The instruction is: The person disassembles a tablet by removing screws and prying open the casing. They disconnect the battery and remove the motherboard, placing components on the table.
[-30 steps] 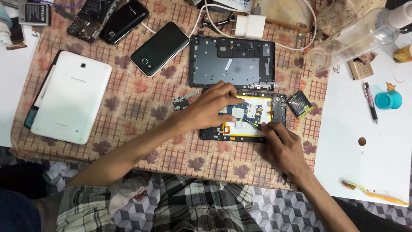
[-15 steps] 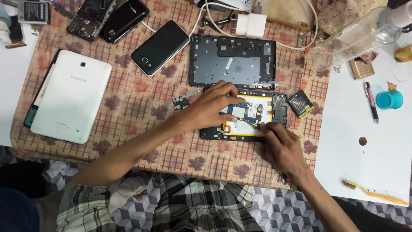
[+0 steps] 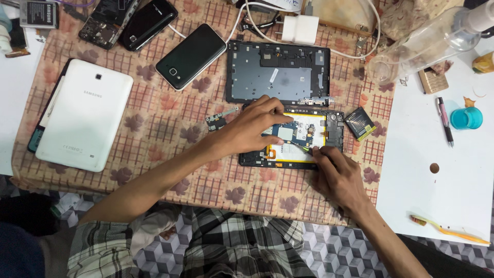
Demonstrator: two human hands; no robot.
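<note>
Almost nothing has shifted over the last second: both hands stay planted on the opened tablet (image 3: 303, 136), so the work is still fine probing at one spot, not yet a move to another part. Nearest, the right hand (image 3: 337, 175) pinches a thin tool (image 3: 301, 146), its tip on the circuit board beside the pale battery. The left hand (image 3: 252, 128) lies flat, fingers spread, holding the board down and gripping nothing. The tablet sits on the patterned cloth (image 3: 170, 123), innards exposed: blue board, yellow-edged battery, black frame. Just beyond lies its grey back cover (image 3: 278, 74); further off, a black phone (image 3: 190, 55) and a white charger (image 3: 300, 28).
</note>
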